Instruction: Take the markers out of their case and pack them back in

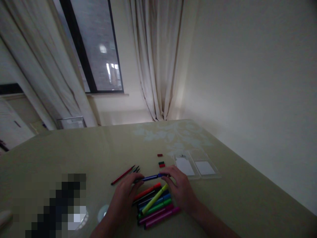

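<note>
A thin dark-blue felt-tip pen (150, 178) is held level above the table between my two hands. My left hand (125, 190) grips its left end, fingers closed. The blue cap end is pinched in the fingers of my right hand (182, 185). Just below lies a pile of colored markers, among them an orange marker (148, 191), a yellow marker (155, 199), a green marker (158, 207) and a magenta marker (162, 218). Beyond my left hand rest a red pen (123, 175) and some dark pens, partly hidden by that hand.
An open clear plastic case (198, 176) with white inserts lies beyond my right hand. Small caps, including a dark red cap (159, 155) and a red cap (161, 166), lie near it. A round glassy object (102, 213) sits left of my left forearm, near a pixelated patch.
</note>
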